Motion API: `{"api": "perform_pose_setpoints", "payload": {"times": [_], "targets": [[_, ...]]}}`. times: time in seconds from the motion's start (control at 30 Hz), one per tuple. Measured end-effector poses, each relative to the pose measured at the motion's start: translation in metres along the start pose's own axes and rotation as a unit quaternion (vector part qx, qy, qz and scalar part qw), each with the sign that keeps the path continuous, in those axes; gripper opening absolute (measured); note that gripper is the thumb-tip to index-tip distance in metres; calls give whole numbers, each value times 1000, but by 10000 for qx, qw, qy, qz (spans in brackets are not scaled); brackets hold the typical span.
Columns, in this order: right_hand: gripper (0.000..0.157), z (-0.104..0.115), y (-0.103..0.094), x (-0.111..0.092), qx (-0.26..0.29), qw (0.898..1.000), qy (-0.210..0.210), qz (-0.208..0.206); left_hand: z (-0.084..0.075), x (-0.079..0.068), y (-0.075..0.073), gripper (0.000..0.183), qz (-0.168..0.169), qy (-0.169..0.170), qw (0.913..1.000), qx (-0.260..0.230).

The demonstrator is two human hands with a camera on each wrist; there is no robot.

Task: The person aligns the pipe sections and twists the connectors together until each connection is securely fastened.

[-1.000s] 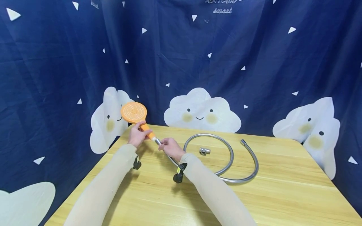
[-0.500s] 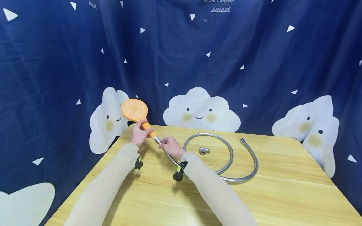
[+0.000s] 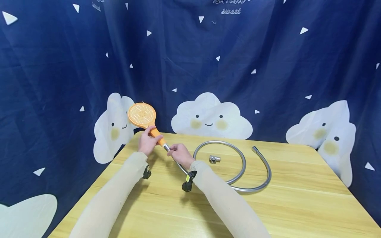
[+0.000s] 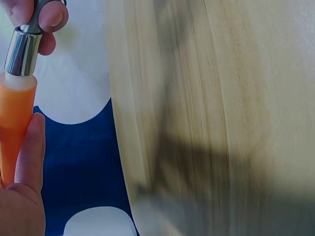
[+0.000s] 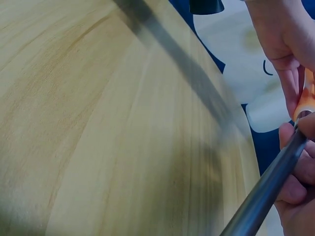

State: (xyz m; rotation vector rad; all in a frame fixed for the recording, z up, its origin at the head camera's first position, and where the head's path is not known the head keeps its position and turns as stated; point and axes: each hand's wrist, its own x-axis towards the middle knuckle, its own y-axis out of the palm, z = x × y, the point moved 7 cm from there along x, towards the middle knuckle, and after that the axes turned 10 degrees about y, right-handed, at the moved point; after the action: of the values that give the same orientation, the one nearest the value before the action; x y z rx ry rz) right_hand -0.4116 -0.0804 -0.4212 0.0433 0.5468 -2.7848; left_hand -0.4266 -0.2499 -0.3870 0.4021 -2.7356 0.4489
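My left hand (image 3: 147, 141) grips the handle of an orange shower head (image 3: 142, 114), its round spray face turned up toward me. At the handle's lower end, a chrome hose nut (image 4: 23, 53) fits over the pale threaded collar (image 4: 18, 81), part of which still shows in the left wrist view. My right hand (image 3: 181, 155) pinches the grey shower hose (image 5: 268, 189) with thumb and fingers just behind that nut. Both hands hold these parts raised over the table, close together and in line.
The hose loops across the wooden table (image 3: 166, 205) on the right, and its free end (image 3: 255, 149) points away from me. Inside the loop lies a small chrome tee fitting (image 3: 214, 159). A dark blue curtain (image 3: 190, 59) with clouds hangs behind the table.
The shower head has risen slightly and its spray face shows more fully. My left hand has shifted a little to the right; my right hand stays at the hose end.
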Motion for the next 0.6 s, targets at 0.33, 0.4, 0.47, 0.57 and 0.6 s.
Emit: {"api": "perform_pose_setpoints", "payload": {"times": [0.33,0.4,0.47,0.57,0.6], "targets": [[13,1,2,0,85,9999,-74,-27,-2,-2,-2,60,-34,106,9999,-19],[14,1,2,0,103,9999,-106,-16,-2,-2,-3,60,-58,120,9999,3],[15,1,2,0,114,9998,-138,12,-2,-2,-4,60,-73,137,9999,67],[17,2,2,-1,162,9997,-158,72,-3,-2,-4,60,-82,194,9997,105],[18,2,2,-1,177,9997,-160,101,-4,-3,-4,60,-86,223,9996,123]]}}
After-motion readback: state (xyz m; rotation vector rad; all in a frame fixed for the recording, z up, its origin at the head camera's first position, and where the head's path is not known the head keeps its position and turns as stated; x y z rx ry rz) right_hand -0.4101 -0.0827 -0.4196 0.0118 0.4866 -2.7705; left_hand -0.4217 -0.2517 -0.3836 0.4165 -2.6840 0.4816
